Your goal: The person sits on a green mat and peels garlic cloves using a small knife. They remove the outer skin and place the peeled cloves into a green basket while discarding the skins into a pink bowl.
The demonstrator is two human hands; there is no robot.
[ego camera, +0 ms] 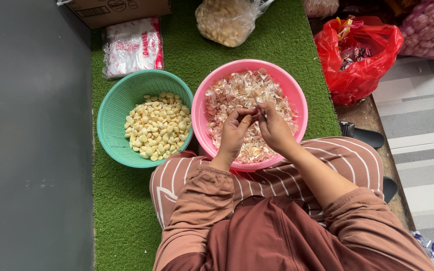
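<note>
Both hands work over a pink bowl point(297, 95) full of papery garlic skins and unpeeled cloves. My left hand point(234, 133) pinches a garlic clove point(253, 116) between thumb and fingers. My right hand point(275, 125) meets it at the fingertips and grips the same clove's skin. Left of the pink bowl stands a green basket point(114, 108) holding a heap of peeled pale-yellow garlic cloves point(157, 125).
Everything rests on a green artificial-grass mat point(121, 200). At the back lie a clear bag of garlic point(224, 20), a white-and-red plastic packet point(132, 46) and a cardboard box point(119, 9). A red plastic bag point(360, 55) and a mesh sack of garlic point(430, 27) sit at right. Black sandals point(365, 135) lie beside my knee.
</note>
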